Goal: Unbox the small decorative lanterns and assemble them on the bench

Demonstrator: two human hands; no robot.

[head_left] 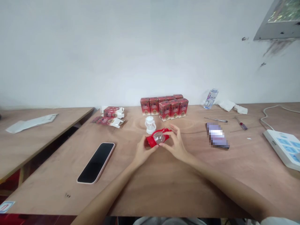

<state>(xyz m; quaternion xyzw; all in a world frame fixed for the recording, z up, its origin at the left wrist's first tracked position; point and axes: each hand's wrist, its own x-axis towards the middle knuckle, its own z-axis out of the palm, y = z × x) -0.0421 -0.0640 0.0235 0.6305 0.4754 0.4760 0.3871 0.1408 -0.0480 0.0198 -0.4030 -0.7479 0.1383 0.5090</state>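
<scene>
Between my two hands, just above the middle of the table, is a small red lantern [159, 137] with a clear rounded middle, lying on its side. My left hand [142, 152] grips its left end, fingers behind and thumb in front. My right hand [175, 144] closes on its right end with thumb and fingertips. A similar small white lantern [150, 125] stands upright just behind my left hand. Behind that are several red printed boxes [165, 110], standing in two rows near the wall.
Opened red cartons [113, 112] lie at the back left. A black-screened phone [96, 162] rests left; another phone [217, 135] lies right. Beyond are two screwdrivers [241, 123] [219, 120], a plastic bottle [211, 98], crumpled tissue [227, 105] and a white power strip [282, 143]. A gap separates the left table [42, 137].
</scene>
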